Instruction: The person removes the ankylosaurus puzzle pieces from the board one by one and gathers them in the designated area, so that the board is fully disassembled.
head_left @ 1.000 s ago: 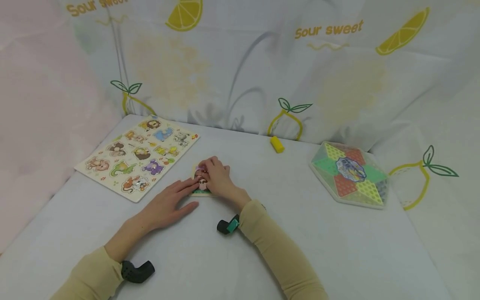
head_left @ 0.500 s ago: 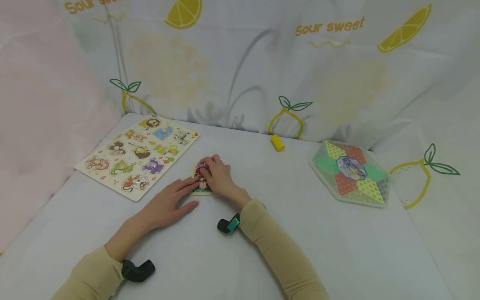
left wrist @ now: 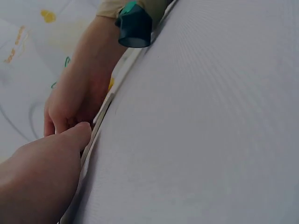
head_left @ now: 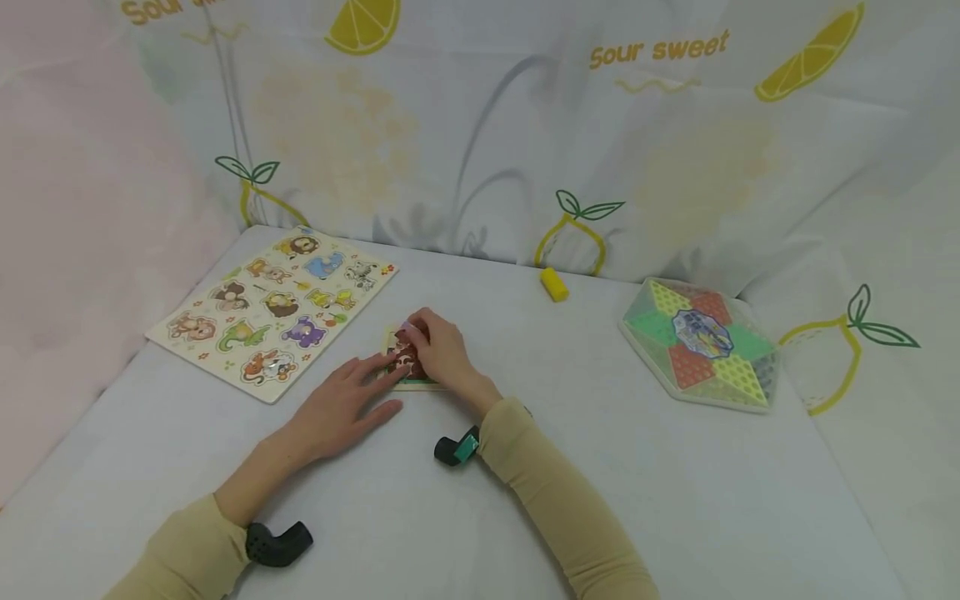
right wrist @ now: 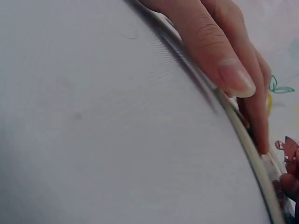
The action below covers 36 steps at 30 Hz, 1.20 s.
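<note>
A small picture puzzle board (head_left: 422, 386) with a pale edge lies flat in the middle of the table, partly covered by both hands. My left hand (head_left: 337, 414) rests on its left side with straight fingers, the thumb held apart. At the board's upper right, my right hand (head_left: 444, 354) pinches a small reddish-brown puzzle piece (right wrist: 290, 149) between thumb and fingers. In the right wrist view the piece stands tilted up at the board, and left-hand fingers (right wrist: 262, 135) press on the board's surface. From the left wrist the two hands overlap and hide most of the board.
A larger animal puzzle board (head_left: 217, 357) lies to the left. At the back is a yellow cylinder-like block (head_left: 554, 285). A hexagonal game box (head_left: 720, 392) with coloured triangles sits on the right, before a lemon-print cloth (head_left: 480, 108).
My right fingers have drawn together and pulled the puzzle piece up at an angle, baring more brown picture. My left hand has shifted slightly right on the board.
</note>
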Available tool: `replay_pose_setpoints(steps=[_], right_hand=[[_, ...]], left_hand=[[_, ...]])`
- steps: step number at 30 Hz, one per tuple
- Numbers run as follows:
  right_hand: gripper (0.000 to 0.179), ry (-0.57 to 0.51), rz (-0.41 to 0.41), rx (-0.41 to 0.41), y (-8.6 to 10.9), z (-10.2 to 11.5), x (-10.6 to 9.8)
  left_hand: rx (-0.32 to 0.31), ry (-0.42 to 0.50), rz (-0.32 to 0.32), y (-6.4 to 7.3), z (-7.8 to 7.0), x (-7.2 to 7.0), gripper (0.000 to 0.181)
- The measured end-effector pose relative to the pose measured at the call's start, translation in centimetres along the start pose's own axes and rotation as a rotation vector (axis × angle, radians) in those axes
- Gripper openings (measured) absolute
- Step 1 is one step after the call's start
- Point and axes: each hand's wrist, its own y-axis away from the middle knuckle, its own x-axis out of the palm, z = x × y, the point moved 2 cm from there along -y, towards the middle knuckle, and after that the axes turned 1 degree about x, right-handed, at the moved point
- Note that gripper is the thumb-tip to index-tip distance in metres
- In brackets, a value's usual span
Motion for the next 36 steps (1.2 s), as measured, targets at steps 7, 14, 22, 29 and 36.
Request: replay_pose_setpoints(steps=[7, 14, 22, 29, 36], right_hand=[[0.023, -0.204, 0.045, 0.068, 0.0, -0.9, -3.6], [0.023, -0.284, 0.022, 0.101, 1.4, -3.8, -9.2], [0.024, -0.240, -0.004, 0.235, 2.6, -6.8, -11.4], [0.022, -0.160, 0.013, 0.280, 2.5, -7.1, -11.0], [0.017, -0.053, -0.048, 0.264, 2.6, -7.6, -10.6]], left_hand=[[0.042, 0.004, -0.048, -0.1, -0.8, 0.1, 0.053], [0.067, -0.011, -0.055, -0.3, -1.0, 0.8, 0.054], [0.062, -0.066, -0.058, -0.6, -1.0, 1.1, 0.054], [0.065, 0.028, -0.081, -0.7, -1.3, 1.2, 0.053], [0.039, 0.001, -0.091, -0.8, -1.4, 1.0, 0.049]])
